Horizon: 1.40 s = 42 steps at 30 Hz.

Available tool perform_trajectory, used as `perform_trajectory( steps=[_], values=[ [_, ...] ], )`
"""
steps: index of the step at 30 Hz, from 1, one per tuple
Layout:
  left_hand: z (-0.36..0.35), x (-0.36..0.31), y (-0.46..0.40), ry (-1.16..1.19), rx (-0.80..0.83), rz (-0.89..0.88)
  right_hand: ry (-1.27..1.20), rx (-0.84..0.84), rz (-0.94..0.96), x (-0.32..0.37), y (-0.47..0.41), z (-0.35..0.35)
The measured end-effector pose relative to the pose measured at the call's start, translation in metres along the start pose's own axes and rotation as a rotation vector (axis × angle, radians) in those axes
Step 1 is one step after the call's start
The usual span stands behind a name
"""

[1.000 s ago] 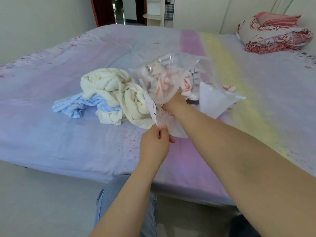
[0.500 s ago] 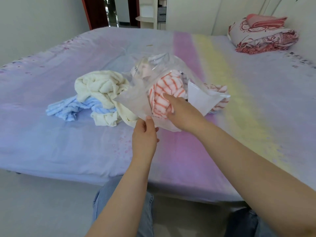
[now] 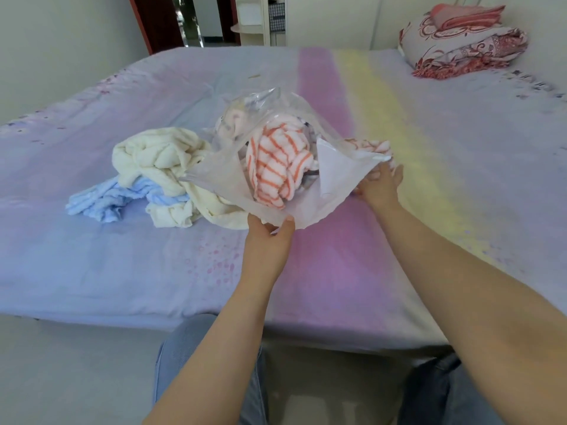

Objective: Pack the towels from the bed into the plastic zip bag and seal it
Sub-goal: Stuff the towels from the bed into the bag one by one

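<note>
**Reader:** Fingers first, please: what are they doing?

**Describer:** Thumb and fingers of the left hand (image 3: 270, 237) pinch the near edge of the plastic zip bag (image 3: 233, 185), at its open mouth. The right hand (image 3: 379, 185) reaches to the bag's far right corner; its fingers lie fairly straight against the plastic, and whether they pinch it cannot be told.

**Reader:** Why hold it that way?

**Describer:** Probably to spread the mouth wide, so the next towel goes in easily.

**Reader:** Where are the towels?

**Describer:** An orange-striped towel (image 3: 280, 167) sits bunched inside the clear bag, with some paler cloth behind it. Another striped piece (image 3: 369, 146) shows just beyond the bag's right side; whether it is inside is unclear. A cream towel (image 3: 156, 157) lies crumpled on the bed (image 3: 122, 265), touching the bag's left side, partly over a blue towel (image 3: 101, 200).

**Reader:** So the packing is unfinished?

**Describer:** It seems so: two towels remain outside and the bag is unsealed. A folded patterned quilt (image 3: 460, 41) rests at the far right corner.
</note>
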<state>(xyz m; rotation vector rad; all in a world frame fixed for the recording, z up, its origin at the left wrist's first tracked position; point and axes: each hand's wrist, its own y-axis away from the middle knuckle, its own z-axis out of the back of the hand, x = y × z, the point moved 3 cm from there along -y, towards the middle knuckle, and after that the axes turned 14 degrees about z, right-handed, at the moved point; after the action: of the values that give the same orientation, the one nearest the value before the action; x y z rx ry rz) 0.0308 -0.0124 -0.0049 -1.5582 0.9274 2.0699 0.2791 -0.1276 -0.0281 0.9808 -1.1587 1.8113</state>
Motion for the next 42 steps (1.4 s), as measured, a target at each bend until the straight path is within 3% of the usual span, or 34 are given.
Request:
perform_trajectory(
  steps=[2, 6, 11, 14, 17, 21, 24, 27, 30, 32, 38, 42],
  values=[
    [-0.002, -0.001, -0.001, -0.003, 0.004, -0.015, -0.033, 0.075, -0.041, -0.005, -0.027, -0.001],
    [0.002, -0.001, -0.007, 0.074, 0.023, 0.001, 0.361, 0.266, -0.028, -0.024, -0.028, -0.001],
    [0.005, -0.005, -0.003, 0.193, 0.065, 0.032, 0.441, 0.257, -0.009, -0.021, 0.033, 0.010],
    [-0.005, -0.002, 0.004, 0.224, 0.092, 0.009, 0.416, 0.296, -0.027, -0.002, 0.083, 0.034],
    [-0.018, 0.008, 0.009, 0.245, 0.106, 0.005, 0.433, 0.567, 0.024, 0.032, 0.130, 0.052],
    [-0.034, 0.022, 0.016, 0.284, 0.132, 0.058, 0.041, 0.806, -0.014, 0.096, 0.171, 0.068],
    [-0.043, 0.028, 0.028, 0.342, 0.355, 0.144, -0.158, 0.740, -0.019, 0.111, 0.169, 0.069],
    [-0.044, 0.035, 0.033, 0.354, 0.514, 0.224, 0.032, 0.469, 0.082, 0.094, 0.150, 0.056],
    [-0.038, 0.036, 0.028, 0.329, 0.491, 0.178, 0.207, 0.417, 0.070, 0.072, 0.134, 0.034],
    [-0.035, 0.036, 0.025, 0.323, 0.487, 0.160, 0.125, 0.386, -0.022, 0.058, 0.121, 0.025],
    [-0.032, 0.047, 0.016, 0.182, 0.265, 0.218, 0.000, 0.668, -0.068, 0.050, 0.115, 0.001],
    [-0.033, 0.054, 0.015, 0.227, 0.378, 0.234, -0.099, 0.557, -0.052, 0.059, 0.155, 0.012]
  ],
)
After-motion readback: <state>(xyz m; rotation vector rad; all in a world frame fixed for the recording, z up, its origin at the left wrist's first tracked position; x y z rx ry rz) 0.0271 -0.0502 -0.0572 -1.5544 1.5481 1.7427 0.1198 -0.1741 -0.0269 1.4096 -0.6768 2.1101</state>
